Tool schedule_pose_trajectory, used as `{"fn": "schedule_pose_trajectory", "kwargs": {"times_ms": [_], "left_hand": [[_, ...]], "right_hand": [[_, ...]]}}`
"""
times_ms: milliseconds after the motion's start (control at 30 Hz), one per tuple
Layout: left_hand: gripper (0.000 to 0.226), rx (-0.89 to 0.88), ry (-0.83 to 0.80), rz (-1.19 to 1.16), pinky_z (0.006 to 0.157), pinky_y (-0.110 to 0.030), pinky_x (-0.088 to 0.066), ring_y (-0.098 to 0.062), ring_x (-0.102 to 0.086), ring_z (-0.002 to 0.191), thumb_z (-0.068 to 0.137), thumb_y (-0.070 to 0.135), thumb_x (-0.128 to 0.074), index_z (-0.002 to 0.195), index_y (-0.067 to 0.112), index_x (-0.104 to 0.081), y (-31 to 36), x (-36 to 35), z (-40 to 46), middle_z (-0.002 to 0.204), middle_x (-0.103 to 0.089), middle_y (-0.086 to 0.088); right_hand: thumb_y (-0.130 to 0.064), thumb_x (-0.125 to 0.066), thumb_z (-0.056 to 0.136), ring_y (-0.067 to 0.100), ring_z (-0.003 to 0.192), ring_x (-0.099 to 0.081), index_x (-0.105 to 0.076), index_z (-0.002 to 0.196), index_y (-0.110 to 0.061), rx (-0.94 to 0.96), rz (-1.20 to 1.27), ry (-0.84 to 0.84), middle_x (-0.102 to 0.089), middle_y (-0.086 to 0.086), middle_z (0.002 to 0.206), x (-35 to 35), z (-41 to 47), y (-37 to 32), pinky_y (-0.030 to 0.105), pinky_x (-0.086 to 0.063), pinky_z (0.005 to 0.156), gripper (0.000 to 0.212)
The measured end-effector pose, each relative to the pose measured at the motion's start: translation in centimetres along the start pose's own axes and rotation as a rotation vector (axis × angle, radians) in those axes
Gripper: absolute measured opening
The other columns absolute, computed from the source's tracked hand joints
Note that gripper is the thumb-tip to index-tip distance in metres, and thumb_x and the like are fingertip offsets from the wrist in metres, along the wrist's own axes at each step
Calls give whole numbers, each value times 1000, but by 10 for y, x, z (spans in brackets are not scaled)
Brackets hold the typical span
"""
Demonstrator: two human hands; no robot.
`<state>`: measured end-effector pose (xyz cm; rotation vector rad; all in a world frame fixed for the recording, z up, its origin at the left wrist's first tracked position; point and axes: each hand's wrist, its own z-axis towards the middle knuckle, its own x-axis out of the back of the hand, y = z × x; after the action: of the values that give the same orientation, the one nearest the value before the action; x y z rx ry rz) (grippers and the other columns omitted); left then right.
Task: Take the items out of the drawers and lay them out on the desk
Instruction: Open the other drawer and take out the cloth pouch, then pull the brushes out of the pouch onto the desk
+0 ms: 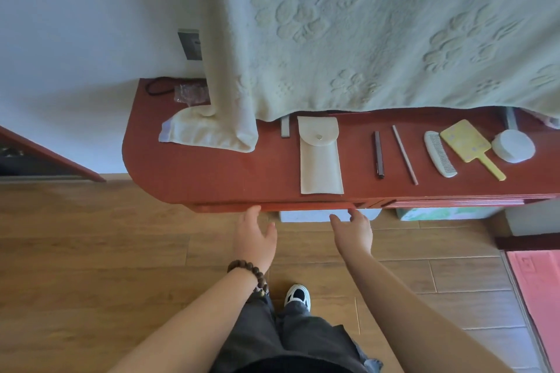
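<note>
head view is showing your left hand (256, 235) and right hand (354, 232) reaching with fingers spread, gripping nothing, touching the drawer front (303, 206) under the desk (212, 172); pouch (320, 157), pen (378, 154), comb (439, 153) and mirror (468, 144) are lying on the desk.

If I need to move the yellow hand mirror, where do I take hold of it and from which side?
Pinch the mirror by its slim handle, coming from the desk's front edge on the right. The handle points toward that edge with bare desk around its tip, whereas the broad head sits tight between the comb and the white jar.
</note>
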<state>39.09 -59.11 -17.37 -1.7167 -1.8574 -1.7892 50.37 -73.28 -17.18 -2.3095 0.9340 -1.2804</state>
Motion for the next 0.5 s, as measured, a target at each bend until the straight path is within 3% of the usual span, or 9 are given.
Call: {"fn": "schedule_pose_trajectory", "kwargs": {"times_ms": [100, 200, 400, 500], "left_hand": [[43, -177, 16, -30, 98, -30, -46, -17, -51, 119, 91, 22, -59, 131, 11, -49, 25, 4, 4, 129, -53, -4], [46, -259, 13, -50, 100, -36, -46, -17, -50, 121, 90, 24, -60, 132, 12, -47, 53, 5, 20, 130, -51, -4], [65, -177, -58, -71, 101, -37, -44, -21, -45, 126, 84, 34, -67, 138, 14, -38, 99, -9, 56, 138, -41, -7], [75, -107, -62, -55, 101, -38, -44, -26, -45, 126, 80, 35, -72, 141, 11, -35, 117, -23, 71, 139, -39, -12]], "right_hand": [[-27, -56, 91, 18, 96, -56, -64, 113, -11, 55, 14, -39, -66, 5, 112, 17, -11, -1, 26, -41, 78, 28], [-25, -57, 90, 17, 88, -60, -65, 97, -17, 123, 66, -40, -69, 1, 93, 30, -17, -11, 20, -38, 60, 14], [-24, -58, 90, 11, 90, -58, -63, 110, -18, 288, 118, -37, -65, -5, 100, 54, 11, -57, 16, -40, 63, 21], [-26, -58, 90, 12, 96, -58, -58, 120, -21, 316, 93, -88, -64, -4, 113, 64, 43, -83, 22, -42, 70, 31]]}}
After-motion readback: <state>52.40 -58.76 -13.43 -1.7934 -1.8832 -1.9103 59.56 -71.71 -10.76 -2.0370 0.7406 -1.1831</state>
